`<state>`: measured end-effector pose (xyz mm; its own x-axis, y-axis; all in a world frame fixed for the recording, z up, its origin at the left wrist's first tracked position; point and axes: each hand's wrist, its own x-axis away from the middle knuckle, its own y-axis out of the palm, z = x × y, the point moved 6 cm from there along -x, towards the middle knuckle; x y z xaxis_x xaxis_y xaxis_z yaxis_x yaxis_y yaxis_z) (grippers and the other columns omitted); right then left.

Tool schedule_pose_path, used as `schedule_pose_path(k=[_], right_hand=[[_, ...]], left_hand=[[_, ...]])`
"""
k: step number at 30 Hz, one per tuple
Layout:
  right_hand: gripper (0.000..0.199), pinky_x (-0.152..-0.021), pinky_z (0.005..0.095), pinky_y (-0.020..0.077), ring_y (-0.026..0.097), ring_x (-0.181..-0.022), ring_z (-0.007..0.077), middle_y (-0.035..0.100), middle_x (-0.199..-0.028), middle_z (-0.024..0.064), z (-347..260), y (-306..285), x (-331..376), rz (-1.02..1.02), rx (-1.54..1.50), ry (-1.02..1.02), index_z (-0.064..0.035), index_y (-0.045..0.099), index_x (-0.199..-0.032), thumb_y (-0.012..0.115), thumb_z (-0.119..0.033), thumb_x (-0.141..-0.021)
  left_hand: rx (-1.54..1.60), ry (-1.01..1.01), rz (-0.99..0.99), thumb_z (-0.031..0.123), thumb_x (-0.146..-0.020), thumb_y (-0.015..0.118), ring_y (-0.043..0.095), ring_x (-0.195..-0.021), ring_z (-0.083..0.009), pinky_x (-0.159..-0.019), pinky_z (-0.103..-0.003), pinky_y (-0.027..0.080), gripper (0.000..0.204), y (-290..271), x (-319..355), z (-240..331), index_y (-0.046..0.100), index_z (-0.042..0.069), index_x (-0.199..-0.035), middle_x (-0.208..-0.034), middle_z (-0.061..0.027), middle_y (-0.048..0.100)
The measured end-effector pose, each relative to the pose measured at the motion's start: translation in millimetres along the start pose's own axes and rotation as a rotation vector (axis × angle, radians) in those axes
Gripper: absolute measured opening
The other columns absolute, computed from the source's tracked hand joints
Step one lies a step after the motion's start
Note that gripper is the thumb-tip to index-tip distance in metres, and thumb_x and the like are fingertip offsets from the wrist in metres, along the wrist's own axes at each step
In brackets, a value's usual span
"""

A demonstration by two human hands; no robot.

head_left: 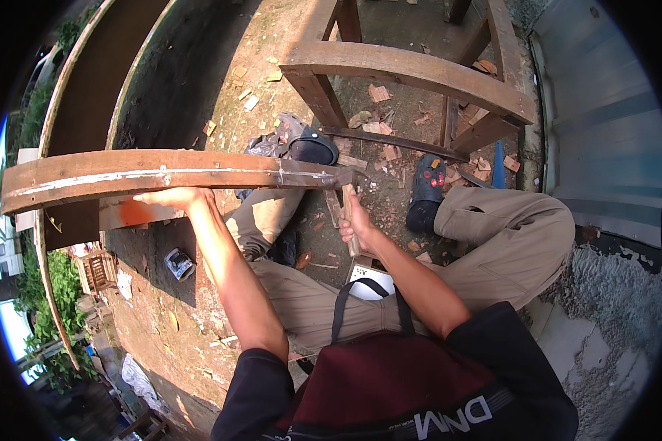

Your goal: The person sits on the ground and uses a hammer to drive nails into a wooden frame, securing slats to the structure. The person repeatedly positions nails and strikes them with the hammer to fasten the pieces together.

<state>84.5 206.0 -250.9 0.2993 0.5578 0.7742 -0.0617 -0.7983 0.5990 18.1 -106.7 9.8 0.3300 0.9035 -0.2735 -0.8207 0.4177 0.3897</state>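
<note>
A long brown wooden beam (221, 170) with a white streak along its face lies across the view from the left to the middle. My left hand (180, 198) is against its near underside and holds it, with some fingers stretched along the wood and the others hidden. My right hand (356, 223) is closed round the wooden handle of a hammer (354, 245). The hammer's head is at the beam's right end; whether the two touch, I cannot tell.
A wooden frame (412, 65) with legs stands ahead. Tall boards (81, 81) rise at the left, by an orange-stained piece (129, 213). Wood scraps (392, 153) litter the ground around my shoes (428, 178). A blue-grey metal wall (603, 110) is at the right.
</note>
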Motion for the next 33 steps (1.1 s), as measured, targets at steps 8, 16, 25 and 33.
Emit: schedule_pose_path(k=[8,16,25,33], right_hand=[[0.067,-0.039,0.0299,0.0309,0.035,-0.04,0.0114,0.035,-0.056,-0.0005,-8.1,-4.1,5.1,0.195,0.076,-0.455,-0.0121,0.043,-0.084,0.028,-0.075,-0.098],[0.067,-0.041,0.0297,0.0328,0.033,-0.042,0.0096,0.034,-0.056,-0.0023,-27.5,-4.3,11.0,0.176,-0.161,-0.508,-0.012,0.042,-0.079,0.029,-0.075,-0.098],[0.065,-0.042,0.0273,0.0316,0.029,-0.044,0.0072,0.035,-0.061,-0.0033,0.9,3.7,8.9,0.07,0.031,-0.195,-0.0114,0.042,-0.092,0.029,-0.075,-0.098],[0.055,-0.048,0.0404,0.0449,0.055,-0.05,0.0204,0.052,-0.061,0.0067,-57.3,-54.5,-7.4,0.445,0.763,-0.429,-0.0002,0.055,-0.097,0.034,-0.051,-0.107]], left_hand=[[0.069,-0.027,-0.099,0.083,-0.091,0.011,0.037,-0.145,-0.0346,-0.118,-0.051,0.036,0.098,11.3,4.8,-0.8,0.019,0.014,-0.16,-0.163,-0.0131,0.026],[0.06,0.041,-0.082,0.087,-0.088,0.007,0.064,-0.102,-0.036,-0.088,-0.055,0.055,0.102,5.4,-9.3,-8.2,0.032,0.013,-0.153,-0.136,-0.0186,0.051],[0.042,-0.05,-0.103,0.086,-0.088,0.008,0.063,-0.103,-0.0352,-0.088,-0.054,0.055,0.1,0.7,-9.3,-6.8,0.036,0.012,-0.148,-0.127,-0.0183,0.054],[0.167,-0.104,-0.243,0.092,-0.082,0.007,0.068,-0.087,-0.0321,-0.075,-0.049,0.059,0.107,18.7,-16.3,-17.5,0.05,0.01,-0.135,-0.104,-0.0165,0.066]])
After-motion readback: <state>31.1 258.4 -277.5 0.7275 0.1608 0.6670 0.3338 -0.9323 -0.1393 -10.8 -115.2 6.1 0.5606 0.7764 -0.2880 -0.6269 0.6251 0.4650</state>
